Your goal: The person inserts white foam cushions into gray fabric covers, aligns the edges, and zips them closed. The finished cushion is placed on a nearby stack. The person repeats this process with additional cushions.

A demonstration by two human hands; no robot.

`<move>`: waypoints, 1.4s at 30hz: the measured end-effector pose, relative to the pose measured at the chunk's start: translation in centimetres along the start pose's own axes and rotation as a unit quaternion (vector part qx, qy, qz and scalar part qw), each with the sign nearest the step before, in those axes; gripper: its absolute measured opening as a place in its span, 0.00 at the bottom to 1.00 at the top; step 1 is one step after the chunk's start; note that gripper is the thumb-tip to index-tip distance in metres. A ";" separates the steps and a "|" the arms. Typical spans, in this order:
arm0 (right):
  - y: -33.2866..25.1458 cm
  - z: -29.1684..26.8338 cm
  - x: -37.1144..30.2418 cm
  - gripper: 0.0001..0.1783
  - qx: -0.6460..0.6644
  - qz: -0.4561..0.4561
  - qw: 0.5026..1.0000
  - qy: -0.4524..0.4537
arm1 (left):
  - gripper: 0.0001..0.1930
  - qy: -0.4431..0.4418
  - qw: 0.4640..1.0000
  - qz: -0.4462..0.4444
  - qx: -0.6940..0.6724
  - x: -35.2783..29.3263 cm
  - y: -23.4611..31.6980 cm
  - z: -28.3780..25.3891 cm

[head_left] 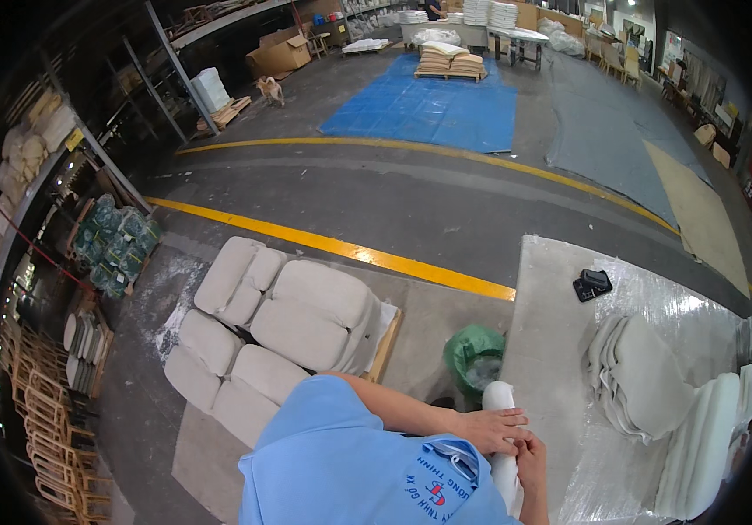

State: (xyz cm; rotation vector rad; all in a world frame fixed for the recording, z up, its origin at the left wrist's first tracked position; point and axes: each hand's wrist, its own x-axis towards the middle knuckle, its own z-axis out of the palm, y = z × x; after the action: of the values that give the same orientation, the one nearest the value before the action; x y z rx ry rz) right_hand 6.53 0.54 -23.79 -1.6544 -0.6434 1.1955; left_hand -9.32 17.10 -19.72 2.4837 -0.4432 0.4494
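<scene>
2 bare hands meet at the left edge of the tabletop [555,359]. The left hand [486,430] and right hand [531,464] both grasp a smooth, rounded, white padded piece [498,396], fingers curled against it. The piece lies along that edge, near a crinkled green bag [466,354]. To its right, open room stretches across glossy clear film [599,477] to stacked soft, curved white sheets [647,376]. A small black device [593,284] sits toward the far edge.
</scene>
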 end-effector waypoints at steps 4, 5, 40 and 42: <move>0.4 -0.2 0.1 0.10 -0.019 -0.014 1.000 -0.018 | 0.15 -0.022 1.000 0.002 0.017 -0.2 -0.2 0.2; 0.3 -0.1 0.1 0.10 -0.019 -0.013 1.000 -0.019 | 0.15 -0.025 0.999 0.000 0.020 -0.3 -0.2 0.2; 5.8 -8.3 -8.1 0.21 -0.173 0.154 0.966 0.114 | 0.32 -0.225 0.967 -0.089 0.078 2.8 1.5 -2.3; 1.8 -7.7 -9.6 0.20 -0.112 0.117 0.984 0.077 | 0.33 -0.243 0.960 -0.096 0.101 2.5 1.3 -2.2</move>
State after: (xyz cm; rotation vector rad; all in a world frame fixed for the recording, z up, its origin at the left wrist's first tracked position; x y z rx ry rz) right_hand 9.70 -11.16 -21.01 -2.0363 -0.5102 1.1782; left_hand -8.11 16.89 -16.35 2.7983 -0.3517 -0.2155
